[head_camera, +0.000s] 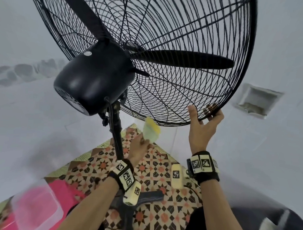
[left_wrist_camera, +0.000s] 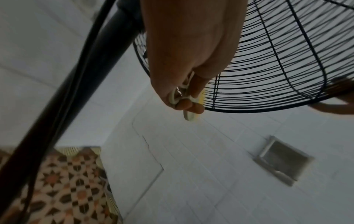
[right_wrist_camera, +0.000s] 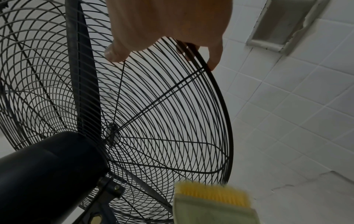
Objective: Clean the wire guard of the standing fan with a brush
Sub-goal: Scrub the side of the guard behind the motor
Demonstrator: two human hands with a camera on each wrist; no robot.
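Note:
The standing fan's black wire guard (head_camera: pixel 166 72) fills the upper head view, tilted, with the motor housing (head_camera: pixel 91 81) toward me. My left hand (head_camera: pixel 141 143) grips a pale green brush (head_camera: pixel 151 130) with yellow bristles, held just under the guard's bottom edge. The left wrist view shows my fingers (left_wrist_camera: pixel 184 104) curled round the brush's cream handle (left_wrist_camera: pixel 188 116), beside the guard (left_wrist_camera: pixel 268 63). My right hand (head_camera: pixel 203 115) holds the guard's lower right rim, thumb on the rear wires and fingers hooked over the edge. In the right wrist view the brush (right_wrist_camera: pixel 212 201) sits below the guard (right_wrist_camera: pixel 162 113).
The black fan pole (head_camera: pixel 116 136) runs down to a base (head_camera: pixel 144 197) standing on a patterned mat (head_camera: pixel 155 170). A pink tub with a clear lid (head_camera: pixel 36 207) lies at the lower left. White floor tiles surround the mat, with a recessed drain (head_camera: pixel 257 101) at the right.

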